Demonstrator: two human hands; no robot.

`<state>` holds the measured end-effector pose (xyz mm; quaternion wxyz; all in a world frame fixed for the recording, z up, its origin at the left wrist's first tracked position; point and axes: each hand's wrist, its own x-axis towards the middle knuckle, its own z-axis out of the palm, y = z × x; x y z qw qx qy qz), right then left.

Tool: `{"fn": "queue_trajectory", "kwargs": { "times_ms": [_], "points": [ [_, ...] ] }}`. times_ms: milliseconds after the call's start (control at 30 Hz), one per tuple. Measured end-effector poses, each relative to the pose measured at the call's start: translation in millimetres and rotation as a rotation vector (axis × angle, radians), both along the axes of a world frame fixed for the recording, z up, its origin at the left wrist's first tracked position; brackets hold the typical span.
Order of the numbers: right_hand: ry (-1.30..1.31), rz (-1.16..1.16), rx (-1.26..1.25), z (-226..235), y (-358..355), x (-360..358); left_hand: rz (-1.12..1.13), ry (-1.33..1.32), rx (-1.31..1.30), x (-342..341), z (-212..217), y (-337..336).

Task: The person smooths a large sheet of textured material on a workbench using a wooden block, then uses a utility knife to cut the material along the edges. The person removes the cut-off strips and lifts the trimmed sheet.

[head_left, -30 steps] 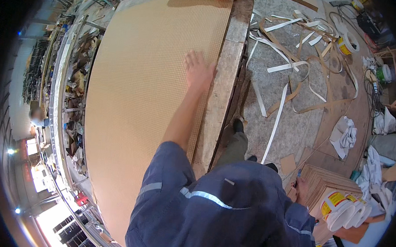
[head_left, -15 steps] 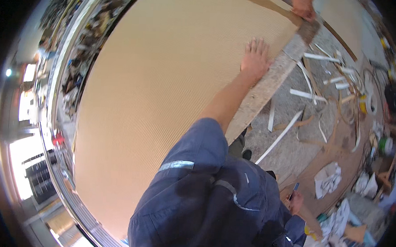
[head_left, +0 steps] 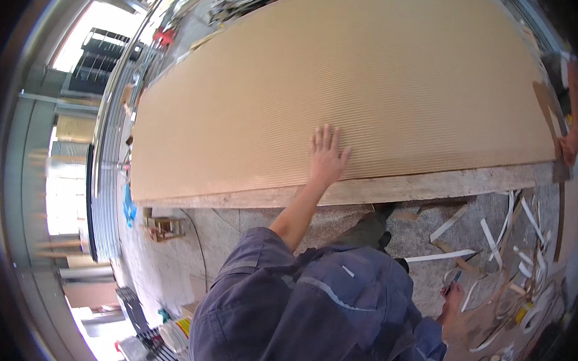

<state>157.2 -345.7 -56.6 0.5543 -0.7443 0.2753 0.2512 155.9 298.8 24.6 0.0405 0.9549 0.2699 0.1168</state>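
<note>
A large tan corrugated cardboard sheet [head_left: 371,68] lies over a long worn wooden board [head_left: 424,184], which shows along its near edge. My left hand [head_left: 328,159] rests palm down on the sheet close to that edge, fingers spread. Low at my right side, away from the sheet, my right hand [head_left: 451,295] is closed around a slim blue tool [head_left: 457,277], too small to make out its exact kind. At the sheet's right end is a co-worker's hand [head_left: 577,145], blurred, by the corner.
White and brown strips [head_left: 493,241] litter the concrete floor at right, near a roll of tape [head_left: 540,315]. A small wooden stool [head_left: 164,228] stands below the sheet's left part, with a cable [head_left: 199,241] beside it. Long metal profiles [head_left: 109,172] are stacked at far left.
My view has swung left, so the sheet's near edge now runs crosswise. My left hand lies farther from the co-worker's corner, still flat. My right hand keeps its hold on the blue tool.
</note>
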Motion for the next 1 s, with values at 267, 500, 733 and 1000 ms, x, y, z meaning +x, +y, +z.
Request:
{"fn": "queue_trajectory", "kwargs": {
  "times_ms": [267,500,733,1000],
  "points": [
    [-0.137,0.207,-0.028,50.1,115.4,-37.2,0.110,-0.005,-0.051,-109.0,1.2,78.2],
    [-0.247,0.282,0.025,104.9,290.4,-120.2,0.183,-0.095,-0.126,-208.6,5.6,167.4],
    [-0.328,0.572,0.013,136.1,473.1,-169.4,0.494,-0.074,-0.102,-381.0,5.1,320.7],
    [-0.308,0.952,0.212,164.2,698.0,-202.9,0.810,-0.082,-0.141,-518.5,2.9,415.6]
  ]
}}
